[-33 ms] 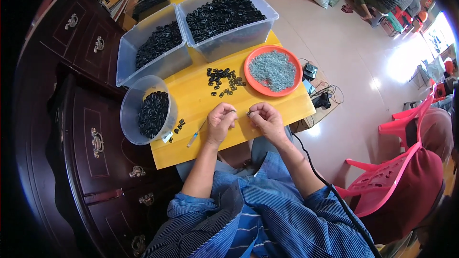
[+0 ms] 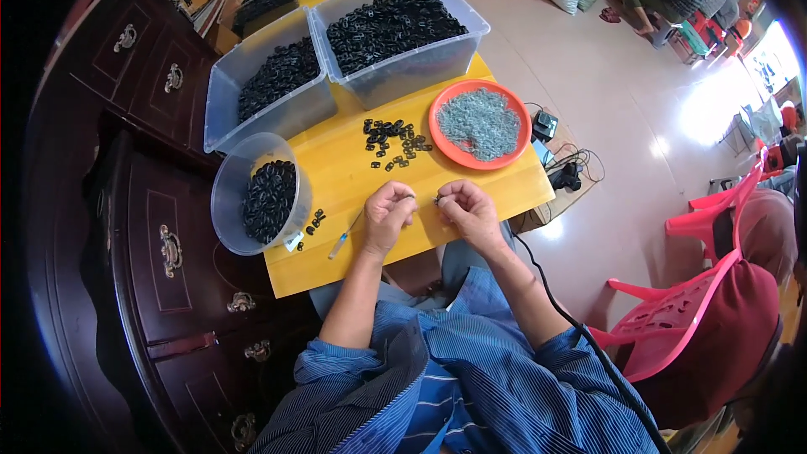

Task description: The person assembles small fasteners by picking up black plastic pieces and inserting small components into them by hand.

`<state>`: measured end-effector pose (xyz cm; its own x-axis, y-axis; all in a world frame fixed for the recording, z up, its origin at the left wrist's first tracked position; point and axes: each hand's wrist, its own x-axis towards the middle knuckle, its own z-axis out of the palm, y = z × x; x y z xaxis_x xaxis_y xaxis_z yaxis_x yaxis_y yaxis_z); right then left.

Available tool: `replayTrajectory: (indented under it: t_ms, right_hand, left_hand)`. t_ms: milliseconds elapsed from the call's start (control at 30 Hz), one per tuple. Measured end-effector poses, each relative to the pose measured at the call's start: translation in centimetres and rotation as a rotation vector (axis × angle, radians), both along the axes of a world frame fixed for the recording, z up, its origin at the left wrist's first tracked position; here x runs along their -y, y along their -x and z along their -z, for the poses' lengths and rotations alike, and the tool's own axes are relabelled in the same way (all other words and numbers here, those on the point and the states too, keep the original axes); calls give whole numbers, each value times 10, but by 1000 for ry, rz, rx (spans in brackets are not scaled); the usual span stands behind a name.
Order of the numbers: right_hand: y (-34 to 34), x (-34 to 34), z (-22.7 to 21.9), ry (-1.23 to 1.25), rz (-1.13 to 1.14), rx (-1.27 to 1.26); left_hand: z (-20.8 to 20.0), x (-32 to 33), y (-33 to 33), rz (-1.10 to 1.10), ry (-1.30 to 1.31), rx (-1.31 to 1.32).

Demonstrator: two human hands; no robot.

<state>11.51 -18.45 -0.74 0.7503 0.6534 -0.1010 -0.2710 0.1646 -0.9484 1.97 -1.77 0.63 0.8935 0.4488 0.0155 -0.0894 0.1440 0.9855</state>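
Observation:
Over the near edge of the yellow table (image 2: 353,170), my left hand (image 2: 390,217) is closed in a pinch, with a tiny dark sliver at its fingertips that is too small to name. A short gap to the right, my right hand (image 2: 471,215) pinches a small dark piece (image 2: 437,199) between thumb and forefinger. Beyond both hands lies a loose pile of small black plastic pieces (image 2: 388,133) with holes in them. A thin tool with a blue-and-clear handle (image 2: 338,246) rests beside my left wrist. Small clear-grey parts (image 2: 479,124) fill a round orange tray (image 2: 439,136) at the right.
Two clear bins (image 2: 220,122) (image 2: 403,67) of black pieces stand at the back. A round clear tub (image 2: 231,223) holds more at the left, near a few loose pieces (image 2: 316,220). Dark wooden drawers (image 2: 160,193) flank the table; a pink chair (image 2: 672,319) and black cable (image 2: 546,286) are at right.

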Motion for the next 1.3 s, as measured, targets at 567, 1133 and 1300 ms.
replayTrajectory:
  t_ms: [567,1133,1300]
  right_hand:
    - [1,1,1,-34,-20,10]
    - [1,0,2,-3,-9,38]
    - [1,0,0,19,-15,29]
  left_hand:
    - [11,5,-4,47,-97,5]
    - [17,1,-2,117,-115,19]
    - [18,-1,0,119,-121,16]
